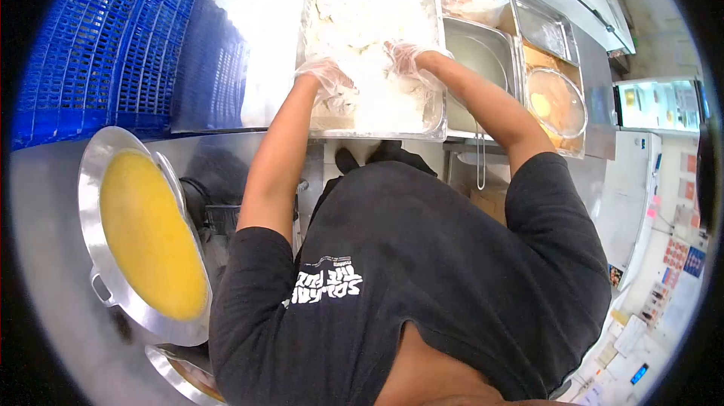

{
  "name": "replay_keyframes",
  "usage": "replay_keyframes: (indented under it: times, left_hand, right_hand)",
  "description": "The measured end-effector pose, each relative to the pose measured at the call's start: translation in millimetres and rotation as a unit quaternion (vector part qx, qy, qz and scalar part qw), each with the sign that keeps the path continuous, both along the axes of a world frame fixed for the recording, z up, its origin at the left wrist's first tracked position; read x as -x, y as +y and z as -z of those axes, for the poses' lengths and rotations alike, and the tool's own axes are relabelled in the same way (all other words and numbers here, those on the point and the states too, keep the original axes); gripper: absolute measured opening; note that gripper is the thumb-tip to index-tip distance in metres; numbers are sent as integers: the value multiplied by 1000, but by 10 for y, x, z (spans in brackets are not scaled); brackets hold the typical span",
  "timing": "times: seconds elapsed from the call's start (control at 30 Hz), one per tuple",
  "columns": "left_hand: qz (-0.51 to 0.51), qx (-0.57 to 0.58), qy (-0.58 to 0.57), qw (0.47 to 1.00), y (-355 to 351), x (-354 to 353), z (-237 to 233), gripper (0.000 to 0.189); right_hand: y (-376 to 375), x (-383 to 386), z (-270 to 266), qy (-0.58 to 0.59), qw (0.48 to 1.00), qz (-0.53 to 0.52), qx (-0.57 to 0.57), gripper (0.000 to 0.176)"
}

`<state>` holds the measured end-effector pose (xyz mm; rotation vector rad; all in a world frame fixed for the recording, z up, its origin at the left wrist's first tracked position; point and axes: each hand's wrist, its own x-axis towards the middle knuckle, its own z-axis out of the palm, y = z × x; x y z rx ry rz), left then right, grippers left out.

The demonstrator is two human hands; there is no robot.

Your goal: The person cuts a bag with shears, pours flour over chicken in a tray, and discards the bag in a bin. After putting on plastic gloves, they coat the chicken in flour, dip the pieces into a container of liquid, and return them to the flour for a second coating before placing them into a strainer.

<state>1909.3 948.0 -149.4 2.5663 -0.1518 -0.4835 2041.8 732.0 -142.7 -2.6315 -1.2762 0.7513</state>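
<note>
A deep metal tray (440, 44) filled with white flour-like powder (366, 3) lies in front of me. My left hand (332, 80), in a clear plastic glove, is down in the powder near the tray's left side, fingers partly buried. On the right side my right hand (407, 63), also gloved, reaches into the powder with its fingers partly hidden. Whether either hand holds anything under the powder cannot be made out. White coating covers both gloves.
Blue plastic crates (98, 44) stand at the left. Below them is a wide metal pan (90, 180) of yellow liquid. Right of the tray are a container of pale liquid (479, 52), a long wire handle (480, 157) and a round strainer (556, 103).
</note>
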Motion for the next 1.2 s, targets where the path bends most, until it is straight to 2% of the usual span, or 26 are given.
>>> replay_keyframes:
  times: [0.07,0.13,0.17,0.2,0.23,0.27,0.3,0.37,0.43,0.47,0.5,0.53,0.57,0.6,0.63,0.67,0.7,0.73,0.83,0.9,0.93,0.97,1.03,1.13,1.2]
  left_hand:
    - [-9,55,-28,998,-35,27,210,47]
    - [-129,115,56,983,-247,25,50,46]
    - [-125,51,37,990,-298,-14,74,45]
    - [-125,-14,8,992,-297,-89,99,44]
    - [-133,20,-70,988,-254,-78,-30,47]
    - [-140,52,-61,987,-189,-119,-70,49]
    - [-147,84,-48,984,-126,-178,-54,51]
    - [-138,144,-187,962,-54,-305,149,51]
    - [-234,117,-113,959,-148,-290,-454,48]
    - [-282,103,-70,951,-195,-243,-664,47]
    - [-278,173,-92,940,-178,-250,-692,49]
    - [-266,165,-75,947,-153,-244,-724,52]
    - [-255,155,-58,953,-127,-223,-748,54]
    - [-243,146,-40,958,-139,-183,-853,56]
    - [-218,19,-12,976,-191,-145,-874,60]
    - [-129,-39,12,991,-225,-80,-896,61]
    - [-39,-96,36,994,-259,-2,-931,62]
    - [50,-152,60,985,-305,86,-924,63]
    - [94,-151,71,981,-597,256,-343,66]
    - [-11,-205,36,978,-816,294,-270,64]
    - [-63,-230,20,971,-874,315,-237,64]
    - [-4,-214,64,975,-793,244,-76,64]
    - [115,-177,154,965,-498,-43,284,64]
    - [121,-37,199,972,-184,-82,353,64]
    - [108,-5,201,974,-133,-16,358,64]
  right_hand:
    - [-77,146,167,-31,999,-14,28,62]
    - [5,240,498,-70,997,-8,46,50]
    - [43,163,719,-68,998,-3,11,45]
    - [64,-54,1058,-41,996,2,-78,40]
    - [21,-413,1606,86,959,-11,-271,37]
    - [103,-385,1229,-35,987,1,-154,31]
    - [147,-396,923,-75,987,-7,-141,31]
    - [168,-345,486,-143,984,-21,-108,30]
    - [172,-326,129,-196,978,-32,-66,29]
    - [186,-313,-110,-184,980,-35,-65,30]
    - [202,-298,-349,-171,982,-38,-65,30]
    - [218,-323,-505,-157,985,-41,-64,31]
    - [217,-544,-195,-83,996,24,-27,45]
    - [207,-528,-228,-61,995,76,-27,46]
    - [188,-432,-227,-35,991,129,-26,48]
    - [169,-327,-215,-9,983,181,-26,50]
    - [144,-343,8,-8,992,125,28,66]
    - [139,-231,42,-36,991,129,10,66]
    - [181,278,191,-114,983,141,-38,66]
    - [207,446,209,-167,972,149,-72,67]
    - [194,442,195,-107,977,165,-80,66]
    - [164,426,183,-43,979,180,-85,66]
    - [55,394,74,9,990,131,-54,64]
    - [-150,243,114,-26,998,1,49,62]
    - [-249,296,155,-52,993,-65,85,65]
